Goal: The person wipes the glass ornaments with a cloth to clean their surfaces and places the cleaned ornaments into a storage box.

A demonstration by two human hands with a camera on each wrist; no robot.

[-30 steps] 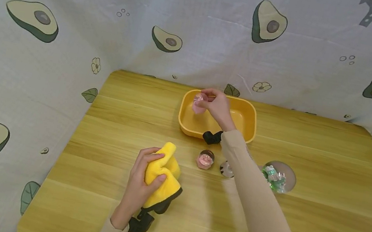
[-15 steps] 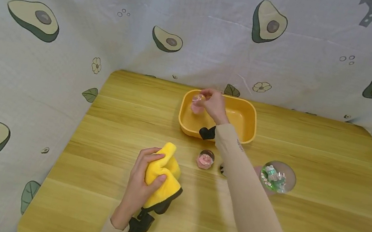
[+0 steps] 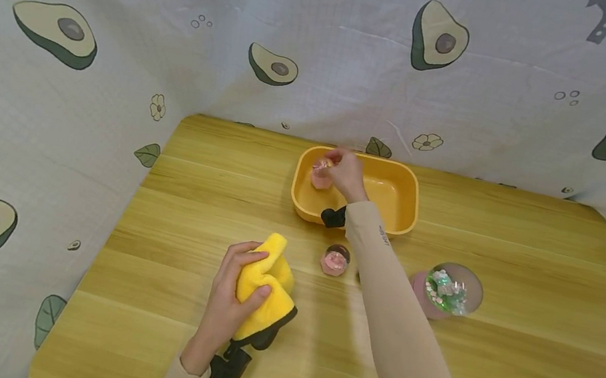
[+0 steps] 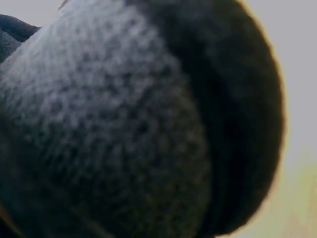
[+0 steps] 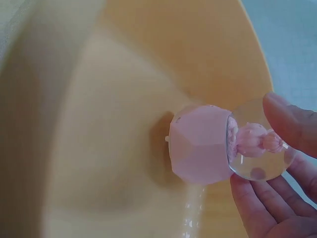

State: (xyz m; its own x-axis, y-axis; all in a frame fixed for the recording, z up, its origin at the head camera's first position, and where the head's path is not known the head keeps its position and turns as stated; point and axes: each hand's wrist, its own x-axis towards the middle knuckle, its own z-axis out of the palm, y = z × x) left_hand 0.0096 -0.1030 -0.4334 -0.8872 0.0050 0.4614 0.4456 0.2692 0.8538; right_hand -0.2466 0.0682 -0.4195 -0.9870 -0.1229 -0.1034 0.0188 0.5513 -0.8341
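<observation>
Fingers and thumb of my right hand (image 3: 349, 178) grip a small snow globe (image 3: 320, 180) by its clear dome, inside the left part of a yellow plastic basin (image 3: 406, 200). In the right wrist view the globe's faceted pink base (image 5: 200, 146) points away from the fingers, with pink figures under the dome. Whether the base touches the basin floor, I cannot tell. Over the table, my left hand (image 3: 225, 300) holds a bunched yellow cloth (image 3: 264, 283) with a dark edge. Its grey fuzzy side (image 4: 114, 114) fills most of the left wrist view.
A second small pink snow globe (image 3: 335, 261) stands in front of the basin. Another small thing is almost wholly hidden by the right forearm. To the right stands a larger globe (image 3: 448, 290) with a pink base and green-white contents. A patterned sheet (image 3: 319, 97) hangs behind the table.
The right hand has lowered the pink snow globe slightly into the basin. Its forearm has shifted left, uncovering the larger globe and covering the small thing near it. The left hand stays still.
</observation>
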